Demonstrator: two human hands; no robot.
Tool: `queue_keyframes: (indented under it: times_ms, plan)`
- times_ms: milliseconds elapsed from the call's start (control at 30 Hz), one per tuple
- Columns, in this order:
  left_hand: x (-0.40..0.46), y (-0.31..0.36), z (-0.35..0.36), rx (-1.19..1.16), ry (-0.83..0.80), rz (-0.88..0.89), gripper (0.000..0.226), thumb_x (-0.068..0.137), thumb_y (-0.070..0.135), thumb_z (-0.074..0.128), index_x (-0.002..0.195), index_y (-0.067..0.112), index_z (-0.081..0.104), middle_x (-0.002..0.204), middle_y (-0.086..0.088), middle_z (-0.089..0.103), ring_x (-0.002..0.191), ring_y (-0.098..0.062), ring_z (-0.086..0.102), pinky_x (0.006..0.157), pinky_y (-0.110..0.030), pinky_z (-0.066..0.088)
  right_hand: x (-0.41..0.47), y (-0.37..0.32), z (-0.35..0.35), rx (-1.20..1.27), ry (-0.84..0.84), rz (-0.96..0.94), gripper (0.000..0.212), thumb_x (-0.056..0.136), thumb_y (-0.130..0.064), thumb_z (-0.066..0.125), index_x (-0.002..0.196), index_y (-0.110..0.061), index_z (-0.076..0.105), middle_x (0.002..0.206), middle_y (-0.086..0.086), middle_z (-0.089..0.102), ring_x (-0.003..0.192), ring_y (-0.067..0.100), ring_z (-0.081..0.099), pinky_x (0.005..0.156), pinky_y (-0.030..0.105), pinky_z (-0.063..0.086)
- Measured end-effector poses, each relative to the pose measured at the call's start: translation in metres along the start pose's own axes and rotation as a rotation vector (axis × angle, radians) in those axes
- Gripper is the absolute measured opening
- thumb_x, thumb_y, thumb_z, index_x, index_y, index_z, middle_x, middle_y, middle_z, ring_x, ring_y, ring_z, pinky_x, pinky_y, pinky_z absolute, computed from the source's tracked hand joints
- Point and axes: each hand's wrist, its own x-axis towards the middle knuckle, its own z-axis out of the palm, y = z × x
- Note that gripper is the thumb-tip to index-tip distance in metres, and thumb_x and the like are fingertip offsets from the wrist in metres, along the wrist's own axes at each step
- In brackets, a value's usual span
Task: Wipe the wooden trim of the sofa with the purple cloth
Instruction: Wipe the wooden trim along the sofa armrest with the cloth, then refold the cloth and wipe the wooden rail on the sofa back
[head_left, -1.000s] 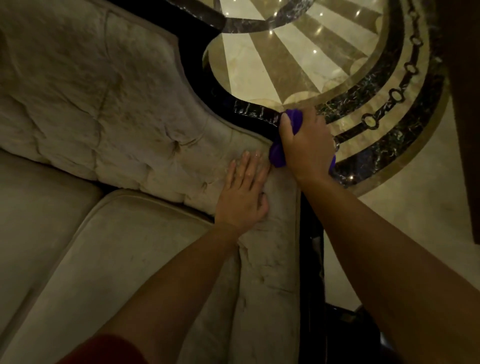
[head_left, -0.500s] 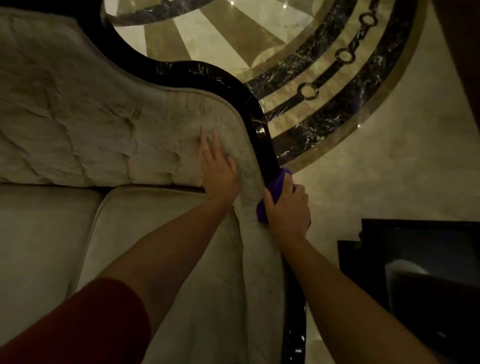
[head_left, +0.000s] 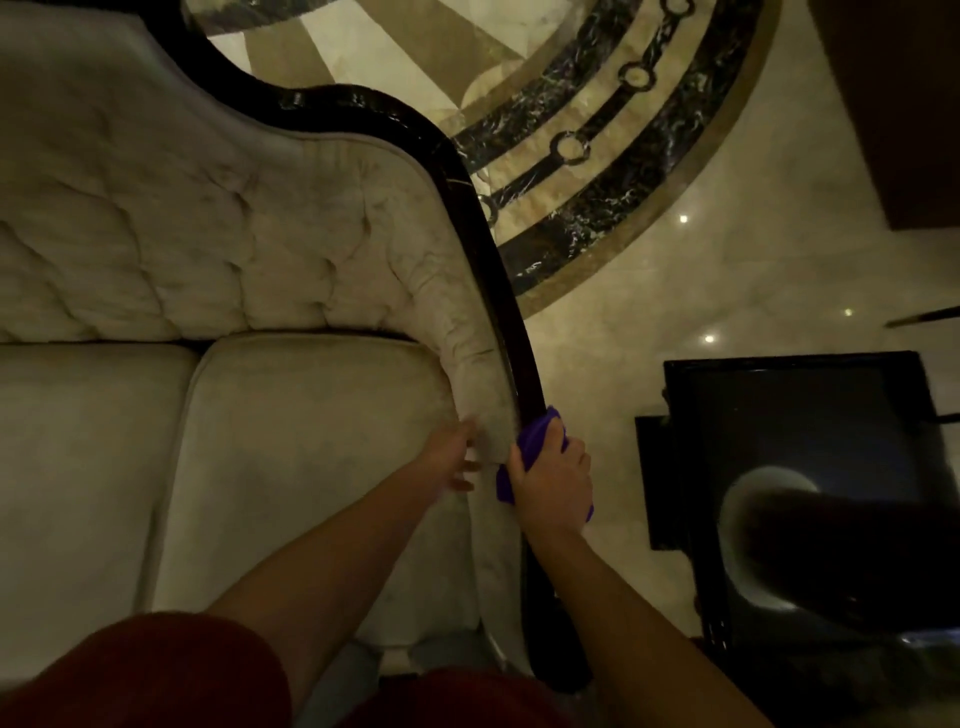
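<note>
I'm mid-wipe on the sofa's wooden trim (head_left: 511, 332), the dark rail curving along the arm's right edge. My right hand (head_left: 555, 480) grips the purple cloth (head_left: 537, 436) bunched against it. Next, I judge, comes the near stretch. My left hand (head_left: 451, 452) lies open, blurred, against the upholstered arm (head_left: 467, 332).

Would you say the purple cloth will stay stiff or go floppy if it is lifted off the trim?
Probably floppy: the purple cloth bunches and folds under the right hand over the dark wooden trim. It looks light, since one hand holds it. It likely slides easily on the glossy trim.
</note>
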Motion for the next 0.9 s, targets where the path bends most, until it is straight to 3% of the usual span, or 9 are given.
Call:
queue_keyframes:
  times_ms: [100,167,267,333,400,500,633,733,900]
  plan:
    - [-0.025,-0.007,-0.008,-0.201,-0.049,0.036,0.052,0.106,0.047,0.044,0.146,0.014,0.049,0.138,-0.014,0.062,0.117,-0.034,0.065,0.094,-0.047,0.052,-0.026,0.018,-0.004,-0.030,-0.101,0.036,0.076,0.100,-0.063,0.047,0.157,-0.015,0.030,0.141,0.016,0.054,0.125,0.032,0.056,0.098,0.045,0.054]
    - [-0.046,0.001,-0.011,-0.321,-0.035,0.080,0.048,0.108,0.039,0.040,0.144,0.009,0.049,0.136,-0.016,0.061,0.108,-0.032,0.065,0.089,-0.044,0.052,-0.039,0.025,-0.010,-0.057,-0.168,0.053,0.076,0.099,-0.066,0.046,0.155,-0.016,0.033,0.139,0.014,0.057,0.121,0.030,0.060,0.096,0.044,0.056]
    - [-0.084,0.017,-0.023,-0.421,-0.077,0.144,0.030,0.108,0.030,0.041,0.116,0.008,0.061,0.123,-0.020,0.058,0.087,-0.027,0.062,0.076,-0.039,0.050,-0.035,0.021,-0.037,-0.043,-0.334,0.051,0.066,0.099,-0.056,0.057,0.145,-0.011,0.041,0.133,0.015,0.062,0.116,0.032,0.064,0.095,0.042,0.056]
    - [-0.105,0.024,-0.039,-0.439,-0.105,0.189,0.025,0.108,0.029,0.043,0.100,0.013,0.060,0.118,-0.019,0.059,0.085,-0.026,0.062,0.079,-0.040,0.050,-0.022,0.009,-0.064,-0.071,-0.443,0.031,0.065,0.095,-0.054,0.065,0.138,-0.008,0.049,0.129,0.015,0.064,0.109,0.030,0.065,0.091,0.039,0.056]
    - [-0.120,0.028,-0.059,-0.410,-0.092,0.259,0.024,0.108,0.030,0.043,0.107,0.013,0.059,0.117,-0.017,0.064,0.089,-0.025,0.065,0.085,-0.042,0.052,-0.011,-0.015,-0.093,-0.045,-0.418,-0.001,0.067,0.088,-0.061,0.068,0.130,-0.010,0.056,0.122,0.013,0.066,0.099,0.027,0.062,0.085,0.038,0.054]
    - [-0.145,0.026,-0.089,-0.353,-0.088,0.333,0.034,0.108,0.034,0.044,0.131,0.011,0.054,0.118,-0.013,0.069,0.093,-0.024,0.069,0.085,-0.040,0.054,-0.013,-0.067,-0.122,0.142,-0.292,-0.079,0.065,0.082,-0.063,0.071,0.126,-0.015,0.059,0.117,0.010,0.066,0.099,0.026,0.062,0.086,0.038,0.052]
    - [-0.195,0.007,-0.122,-0.252,-0.140,0.419,0.034,0.106,0.042,0.048,0.121,0.016,0.063,0.117,-0.009,0.073,0.096,-0.026,0.074,0.088,-0.046,0.057,-0.053,-0.147,-0.137,0.380,-0.251,-0.233,0.056,0.082,-0.070,0.068,0.110,-0.022,0.063,0.105,0.001,0.067,0.085,0.015,0.064,0.071,0.034,0.050]
    - [-0.238,-0.020,-0.157,-0.211,-0.117,0.512,0.045,0.101,0.053,0.052,0.123,0.019,0.069,0.113,-0.007,0.078,0.098,-0.028,0.078,0.086,-0.050,0.062,-0.113,-0.199,-0.131,0.589,-0.273,-0.338,0.053,0.081,-0.075,0.059,0.102,-0.028,0.068,0.102,0.001,0.073,0.090,0.021,0.072,0.084,0.044,0.061]
    - [-0.304,-0.074,-0.240,-0.309,-0.007,0.690,0.045,0.094,0.057,0.063,0.121,0.022,0.071,0.114,-0.003,0.079,0.103,-0.026,0.076,0.080,-0.046,0.065,-0.222,-0.269,-0.098,0.806,-0.387,-0.384,0.047,0.096,-0.069,0.043,0.092,-0.036,0.075,0.098,-0.007,0.077,0.095,0.017,0.072,0.089,0.040,0.058]
